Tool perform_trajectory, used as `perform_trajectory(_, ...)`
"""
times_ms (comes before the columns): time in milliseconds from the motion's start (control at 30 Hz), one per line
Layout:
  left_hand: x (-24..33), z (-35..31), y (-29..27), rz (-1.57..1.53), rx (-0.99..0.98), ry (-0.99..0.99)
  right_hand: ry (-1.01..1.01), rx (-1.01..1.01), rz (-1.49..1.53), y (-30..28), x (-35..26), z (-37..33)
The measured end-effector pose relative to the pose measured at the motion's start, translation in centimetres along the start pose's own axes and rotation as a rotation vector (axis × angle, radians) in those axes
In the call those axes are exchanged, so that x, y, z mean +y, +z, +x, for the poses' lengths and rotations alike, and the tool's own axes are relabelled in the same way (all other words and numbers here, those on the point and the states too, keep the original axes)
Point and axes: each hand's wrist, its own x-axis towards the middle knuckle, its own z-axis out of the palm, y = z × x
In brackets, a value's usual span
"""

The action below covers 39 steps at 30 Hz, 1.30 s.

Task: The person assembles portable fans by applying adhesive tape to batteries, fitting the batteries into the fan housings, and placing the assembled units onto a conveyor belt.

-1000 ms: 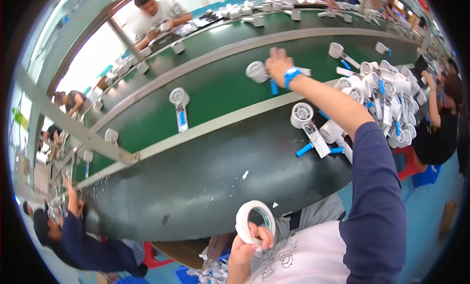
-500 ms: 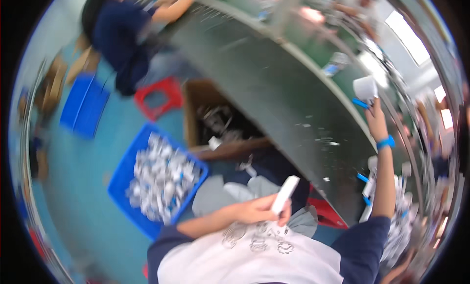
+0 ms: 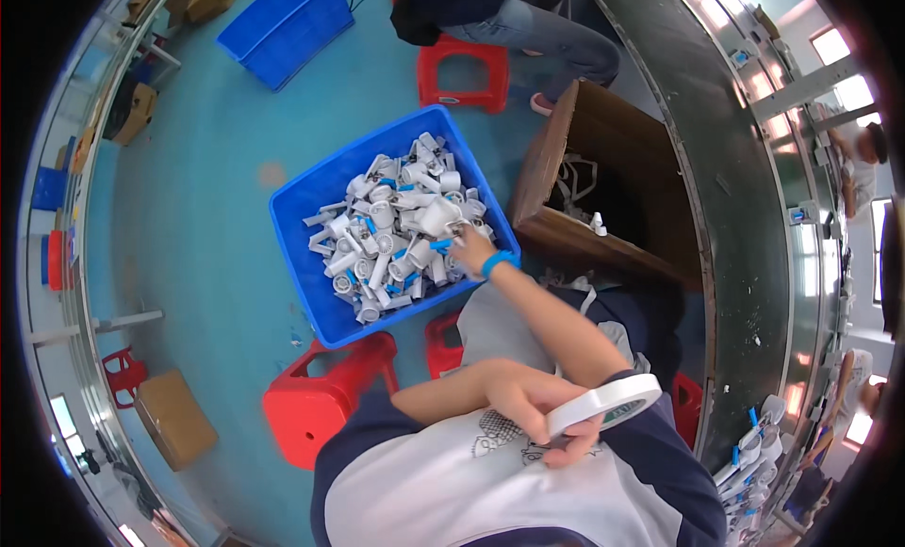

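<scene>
My left hand [image 3: 533,401] is closed around a roll of white tape [image 3: 606,400] in front of my chest. The tape is a narrow ring with green print inside. My right hand [image 3: 474,253], with a blue band at the wrist, reaches across into a blue bin [image 3: 304,276]. Its fingers grip a white plastic cup-shaped part [image 3: 440,215] at the pile's right side; the fingertips are partly hidden. The pile [image 3: 382,236] holds many similar white parts with round heads, stems and blue pieces.
An open cardboard box [image 3: 542,165] with white scraps stands right of the bin. Red stools [image 3: 311,410] are near my left side; another red stool [image 3: 462,71] and a seated person are beyond. A dark bench [image 3: 745,264] runs along the right, with more white parts [image 3: 754,462] near me.
My view has turned left and down. My right hand has moved from over the bench to the blue bin with the white part. My left hand still holds the tape roll.
</scene>
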Motion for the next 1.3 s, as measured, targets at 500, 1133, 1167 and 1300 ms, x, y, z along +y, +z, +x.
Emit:
perform_trajectory(500,3.2,4.1,-1.4,0.32,0.8,-0.086,-0.321,0.266,1.114,-18.3,-4.2,-26.4)
perform_trajectory(1133,-8.7,25.9,-6.8,-0.109,0.223,-1.087,-0.411,1.757,-0.248,-19.3,1.4,-52.1)
perform_trajectory(1167,-9.1,26.0,-7.3,-0.115,0.113,-1.06,-0.362,1.779,0.002,-19.1,1.1,-52.3)
perform_trajectory(1300,-11.3,26.5,-8.2,-0.112,-0.175,-0.92,-0.354,1.779,0.693,-19.4,1.1,-52.2)
